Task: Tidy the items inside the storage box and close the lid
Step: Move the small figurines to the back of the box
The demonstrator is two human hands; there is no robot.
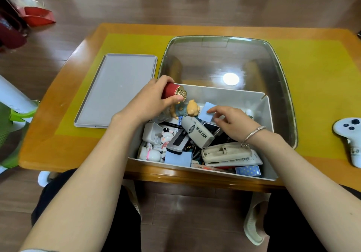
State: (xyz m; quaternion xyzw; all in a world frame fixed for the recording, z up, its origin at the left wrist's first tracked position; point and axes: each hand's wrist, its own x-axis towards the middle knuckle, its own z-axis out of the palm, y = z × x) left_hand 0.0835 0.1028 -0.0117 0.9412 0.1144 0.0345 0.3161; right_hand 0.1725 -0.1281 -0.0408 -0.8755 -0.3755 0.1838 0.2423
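Note:
A grey storage box stands open at the table's near edge, crowded with small items. Its grey lid lies flat on the table to the left. My left hand holds a small red canister with a gold cap tilted above the box's back left corner. My right hand reaches into the box, fingertips on a light blue card. A grey mini fan, an orange figurine, white figurines and a white remote lie inside.
A clear plastic tub stands behind the box. A white game controller lies at the table's right edge. A yellow mat covers the wooden table. A red bag sits on the floor at far left.

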